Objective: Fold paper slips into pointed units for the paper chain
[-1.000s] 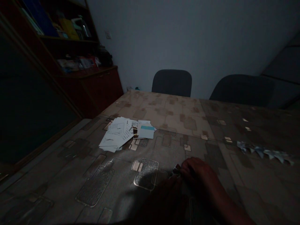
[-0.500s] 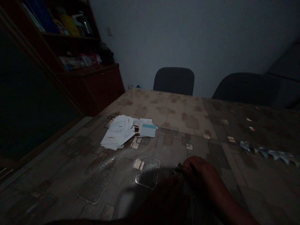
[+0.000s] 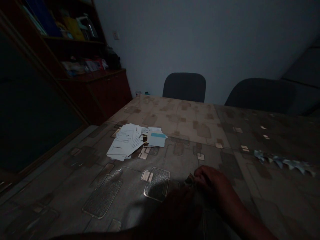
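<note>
Low in the head view, both hands meet over the near part of the table. My right hand (image 3: 212, 182) is closed, thumb and fingers pinching a small, dark, folded-looking piece with a pale edge (image 3: 189, 180); its exact kind is too dark to make out. My left hand (image 3: 178, 205), in deep shadow, comes in from the left with its fingertips against the same piece. Farther off to the left lies a loose pile of white printed cards (image 3: 126, 141), next to a card with a blue band (image 3: 156, 140).
A patterned cloth covers the table (image 3: 180, 116). On the right lies a jagged strip of folded pieces (image 3: 283, 161). Two dark chairs (image 3: 184, 87) (image 3: 262, 95) stand behind the far edge. A reddish cabinet with shelves (image 3: 107, 93) is at the left.
The small piece has turned slightly between my fingers, and my hands have shifted only a little. The whole view has moved a touch; the cards and strip lie as before.
</note>
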Tool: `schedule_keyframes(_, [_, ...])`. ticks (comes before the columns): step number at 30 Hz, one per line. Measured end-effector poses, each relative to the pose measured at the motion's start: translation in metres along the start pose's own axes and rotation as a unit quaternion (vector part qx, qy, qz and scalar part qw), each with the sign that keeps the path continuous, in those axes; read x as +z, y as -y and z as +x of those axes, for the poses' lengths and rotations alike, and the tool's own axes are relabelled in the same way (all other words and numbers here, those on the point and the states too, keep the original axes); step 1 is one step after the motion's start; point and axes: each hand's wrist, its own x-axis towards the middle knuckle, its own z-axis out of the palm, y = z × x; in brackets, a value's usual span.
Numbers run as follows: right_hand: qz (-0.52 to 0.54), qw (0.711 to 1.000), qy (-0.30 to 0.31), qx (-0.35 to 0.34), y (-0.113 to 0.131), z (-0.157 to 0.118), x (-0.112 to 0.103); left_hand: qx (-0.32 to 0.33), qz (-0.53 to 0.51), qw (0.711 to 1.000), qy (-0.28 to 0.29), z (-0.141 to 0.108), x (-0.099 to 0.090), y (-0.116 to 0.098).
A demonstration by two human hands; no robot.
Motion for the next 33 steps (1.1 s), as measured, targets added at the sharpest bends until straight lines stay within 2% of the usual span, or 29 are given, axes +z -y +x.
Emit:
schedule_keyframes(3, [0.024,0.999,-0.038,-0.017,-0.003,-0.011,-0.012,0.011,0.008,1.0,-0.017,0.003,-0.001,0.002])
schedule_keyframes(7, [-0.028,0.985,-0.058,-0.159,-0.007,-0.03,-0.023,0.018,0.016,1.0,-0.014,0.005,-0.005,0.003])
schedule_keyframes(9, [-0.055,0.977,-0.063,-0.198,-0.009,-0.037,-0.025,0.021,0.02,1.0,-0.009,0.003,-0.005,0.004])
schedule_keyframes(14, [-0.066,0.981,-0.116,-0.142,-0.011,-0.04,-0.019,0.027,0.03,0.999,-0.029,0.001,-0.002,0.005])
schedule_keyframes(19, [-0.084,0.985,-0.095,-0.114,-0.013,-0.039,-0.011,0.03,0.025,0.999,-0.037,0.001,-0.003,0.004])
schedule_keyframes(22, [-0.057,0.989,-0.093,-0.102,-0.012,-0.034,-0.012,0.029,0.02,0.999,-0.04,0.001,-0.004,0.004])
schedule_keyframes(24, [-0.04,0.993,-0.094,-0.058,-0.008,-0.028,-0.011,0.029,0.02,0.999,-0.036,0.002,-0.006,0.005])
schedule_keyframes(28, [-0.044,0.998,-0.033,-0.012,0.002,-0.015,-0.002,0.03,0.013,0.999,-0.02,0.006,-0.011,0.005])
schedule_keyframes(33, [-0.07,0.997,-0.037,0.012,0.006,-0.011,0.008,0.02,-0.014,0.999,-0.029,0.007,-0.011,0.008])
